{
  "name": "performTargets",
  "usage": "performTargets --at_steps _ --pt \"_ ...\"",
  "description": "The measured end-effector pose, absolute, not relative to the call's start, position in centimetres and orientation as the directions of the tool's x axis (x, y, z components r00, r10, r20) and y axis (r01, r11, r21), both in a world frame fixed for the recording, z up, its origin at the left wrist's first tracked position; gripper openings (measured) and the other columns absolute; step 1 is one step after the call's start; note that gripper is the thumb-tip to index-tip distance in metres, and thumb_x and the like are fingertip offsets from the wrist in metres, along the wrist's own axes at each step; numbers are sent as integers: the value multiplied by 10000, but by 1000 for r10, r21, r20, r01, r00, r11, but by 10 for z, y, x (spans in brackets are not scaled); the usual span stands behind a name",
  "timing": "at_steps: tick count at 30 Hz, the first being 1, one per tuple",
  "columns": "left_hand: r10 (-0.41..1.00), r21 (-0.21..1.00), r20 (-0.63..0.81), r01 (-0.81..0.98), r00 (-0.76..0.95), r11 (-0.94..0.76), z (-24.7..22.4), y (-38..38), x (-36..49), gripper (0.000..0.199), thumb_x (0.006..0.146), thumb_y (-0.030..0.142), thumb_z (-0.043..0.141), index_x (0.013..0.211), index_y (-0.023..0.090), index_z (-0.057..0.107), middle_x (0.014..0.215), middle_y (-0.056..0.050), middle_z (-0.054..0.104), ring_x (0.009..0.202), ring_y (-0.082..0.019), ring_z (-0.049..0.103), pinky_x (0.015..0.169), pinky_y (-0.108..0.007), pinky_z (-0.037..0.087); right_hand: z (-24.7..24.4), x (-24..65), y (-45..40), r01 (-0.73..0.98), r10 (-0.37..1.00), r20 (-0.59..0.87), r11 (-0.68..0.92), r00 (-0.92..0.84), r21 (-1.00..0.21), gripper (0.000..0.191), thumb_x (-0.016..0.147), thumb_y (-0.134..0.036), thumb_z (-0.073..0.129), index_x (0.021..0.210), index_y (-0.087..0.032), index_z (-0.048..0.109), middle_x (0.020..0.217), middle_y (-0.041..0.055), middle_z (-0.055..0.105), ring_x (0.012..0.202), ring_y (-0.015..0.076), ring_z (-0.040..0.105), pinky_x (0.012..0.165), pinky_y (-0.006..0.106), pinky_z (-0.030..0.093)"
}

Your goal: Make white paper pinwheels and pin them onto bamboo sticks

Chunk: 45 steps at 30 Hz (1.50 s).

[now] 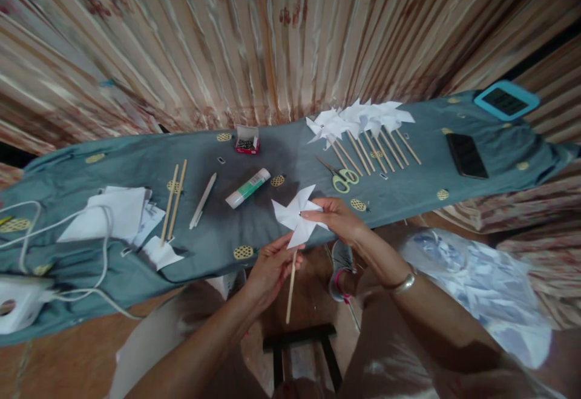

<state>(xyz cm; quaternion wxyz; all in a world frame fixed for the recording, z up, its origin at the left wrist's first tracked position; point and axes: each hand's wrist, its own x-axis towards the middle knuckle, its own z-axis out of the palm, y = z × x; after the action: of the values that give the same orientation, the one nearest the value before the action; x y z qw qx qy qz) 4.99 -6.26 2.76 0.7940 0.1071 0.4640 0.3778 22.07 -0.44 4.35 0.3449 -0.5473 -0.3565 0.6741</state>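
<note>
A white paper pinwheel point(295, 212) is held over the table's front edge, its wooden stick point(291, 296) pointing down toward my lap. My left hand point(275, 266) is closed around the upper stick, just below the paper blades. At the pinwheel's centre, beside a small dark pin head, my right hand point(338, 217) pinches the paper from the right. Green-handled scissors point(342, 178) lie just beyond my right hand. A glue stick point(248, 188) with a green label rests beyond the pinwheel, to its left.
Several finished pinwheels point(363, 122) lie in a row at the back. A small box of pins point(247, 140), a pen point(203, 200), two sticks point(177, 199), paper sheets point(106, 214), a white cable point(106, 247), a phone point(466, 155) and a blue-framed clock point(506, 100) are on the cloth. A plastic bag point(481, 290) stands right.
</note>
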Motion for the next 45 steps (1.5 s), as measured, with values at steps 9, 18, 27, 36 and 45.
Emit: performTargets --at_steps 9,18,27,36,45 --pt "642 433 -709 -537 293 724 26 -65 52 270 721 16 791 969 108 736 740 -59 742 562 -105 638 596 -220 531 47 224 11 105 800 -555 -547 -229 -831 301 463 -353 897 596 -160 708 526 -42 649 513 79 536 542 213 417" --pt "632 419 -704 -528 325 738 27 -73 54 317 755 16 774 1058 99 732 768 -57 743 588 -105 660 647 -233 552 50 227 19 227 700 -680 -641 -220 -733 257 434 -271 926 602 -173 758 589 -4 721 547 93 591 528 190 471" --pt "587 383 -744 -516 319 766 25 -79 56 333 788 1 741 1098 121 715 819 -56 754 635 -127 690 778 -321 602 42 229 27 342 677 -694 -610 -244 -715 201 478 -243 917 567 -193 744 568 -6 719 532 101 610 476 168 489" --pt "562 362 -765 -512 315 779 18 -78 59 142 750 -15 772 842 93 764 767 -72 758 656 -136 700 772 -307 600 45 219 31 432 688 -695 -573 -208 -696 221 526 -137 868 456 -194 666 461 -18 642 456 83 558 431 167 463" --pt "578 385 -737 -484 350 786 12 -78 60 165 645 73 889 765 92 777 760 -66 747 683 -145 697 761 -292 586 54 214 32 545 685 -709 -535 -167 -645 204 616 -89 782 488 -183 655 492 -14 647 493 96 578 480 193 484"
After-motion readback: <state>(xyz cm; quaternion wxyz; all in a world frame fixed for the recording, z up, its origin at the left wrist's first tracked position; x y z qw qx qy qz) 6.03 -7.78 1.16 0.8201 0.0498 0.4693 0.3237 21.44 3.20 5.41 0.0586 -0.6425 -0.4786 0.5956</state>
